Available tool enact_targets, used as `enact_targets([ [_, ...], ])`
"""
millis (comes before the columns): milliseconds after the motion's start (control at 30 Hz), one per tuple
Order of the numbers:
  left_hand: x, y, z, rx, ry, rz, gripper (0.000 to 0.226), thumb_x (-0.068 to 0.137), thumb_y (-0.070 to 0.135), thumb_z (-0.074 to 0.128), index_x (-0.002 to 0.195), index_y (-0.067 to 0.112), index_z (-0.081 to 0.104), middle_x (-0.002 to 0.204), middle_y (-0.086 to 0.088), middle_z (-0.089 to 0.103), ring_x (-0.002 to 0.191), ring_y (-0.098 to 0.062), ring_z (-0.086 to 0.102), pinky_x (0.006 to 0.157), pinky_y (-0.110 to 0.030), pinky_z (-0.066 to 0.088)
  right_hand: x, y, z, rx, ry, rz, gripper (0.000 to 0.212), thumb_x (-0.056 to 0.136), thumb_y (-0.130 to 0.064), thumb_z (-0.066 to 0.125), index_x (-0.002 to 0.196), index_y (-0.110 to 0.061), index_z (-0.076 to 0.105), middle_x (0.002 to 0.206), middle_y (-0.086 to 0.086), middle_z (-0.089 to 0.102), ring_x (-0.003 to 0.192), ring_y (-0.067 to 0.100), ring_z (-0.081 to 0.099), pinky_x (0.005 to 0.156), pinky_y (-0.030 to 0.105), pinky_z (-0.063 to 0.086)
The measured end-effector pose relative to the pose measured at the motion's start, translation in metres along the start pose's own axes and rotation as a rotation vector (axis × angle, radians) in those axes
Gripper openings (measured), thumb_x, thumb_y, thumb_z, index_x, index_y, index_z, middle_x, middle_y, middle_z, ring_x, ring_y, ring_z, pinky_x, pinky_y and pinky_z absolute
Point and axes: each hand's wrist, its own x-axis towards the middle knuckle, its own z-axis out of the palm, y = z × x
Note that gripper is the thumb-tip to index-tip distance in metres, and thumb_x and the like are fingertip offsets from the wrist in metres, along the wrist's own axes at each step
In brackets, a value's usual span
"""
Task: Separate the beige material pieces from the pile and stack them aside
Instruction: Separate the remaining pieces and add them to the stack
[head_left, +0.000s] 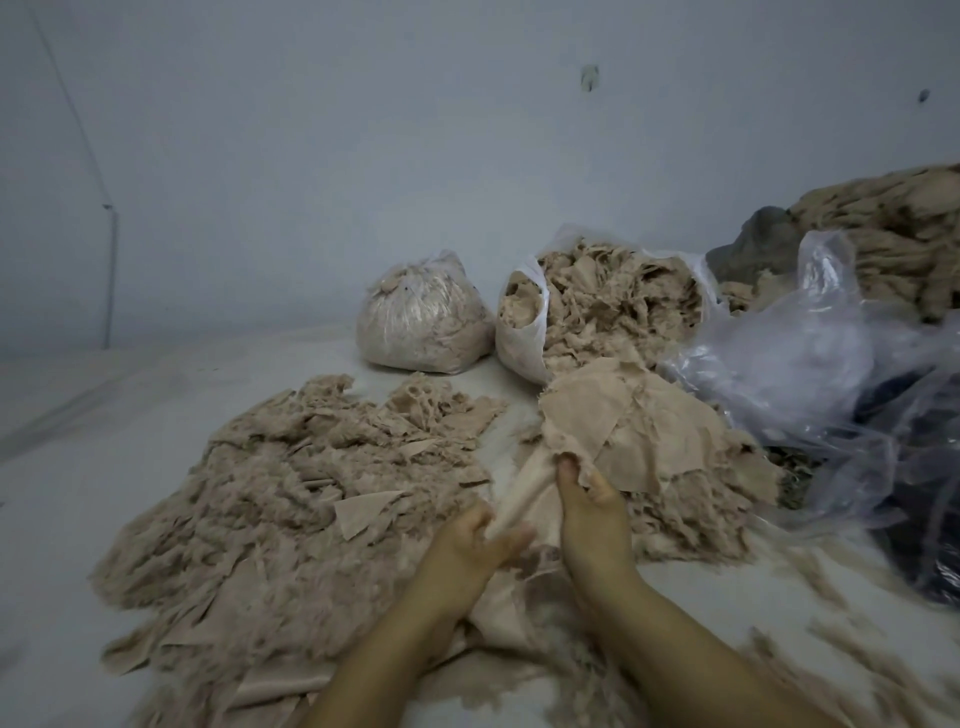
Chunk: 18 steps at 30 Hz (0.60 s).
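While blurred by motion, left hand (470, 540) pinching the low end of a beige strip (522, 486), right hand (589, 501) gripping its upper end under a flat beige piece (618, 431). Big scrap pile (291, 483) spread left, stacked heap (691, 499) right. Right fingertips hidden in cloth; clear bag (810, 364) and far heap (893, 234) cut off.

A wide pile of scraps (291, 499) lies on the floor (62, 467) at nine o'clock from the two hands. A smaller stack of pieces (649, 457) sits at two o'clock from the right hand (592, 514), touching it. The left hand (467, 551) is just beside the right, at its eight o'clock. Behind, at twelve o'clock, a tied bag (423, 317) stands left of an open bag (602, 306) holding scraps. Loose plastic sheeting (831, 364) lies at three o'clock, with another heap (893, 239) behind it against the wall (363, 130).
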Motion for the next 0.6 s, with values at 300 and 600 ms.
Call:
enact_targets([
  [300, 0.010, 0.009, -0.026, 0.023, 0.118, -0.055, 0.051, 0.083, 0.065, 0.039, 0.079, 0.025, 0.069, 0.072, 0.004, 0.071, 0.068, -0.008, 0.064, 0.067, -0.025, 0.049, -0.002, 0.002, -0.006, -0.108, -0.191, 0.070, 0.028, 0.096, -0.027, 0.053, 0.114, -0.008, 0.066, 0.107, 0.011, 0.071, 0.093, 0.015, 0.068, 0.084, 0.025, 0.053],
  [600, 0.024, 0.022, -0.005, -0.245, 0.309, -0.078, 0.018, 0.096, 0.012, 0.049, 0.095, 0.011, 0.067, 0.086, -0.008, 0.072, 0.077, -0.023, 0.068, 0.068, -0.034, 0.055, -0.020, -0.002, -0.010, -0.156, -0.478, 0.276, 0.025, 0.086, -0.035, 0.067, 0.080, -0.011, 0.065, 0.056, -0.006, 0.063, 0.044, 0.003, 0.055, 0.045, 0.016, 0.042],
])
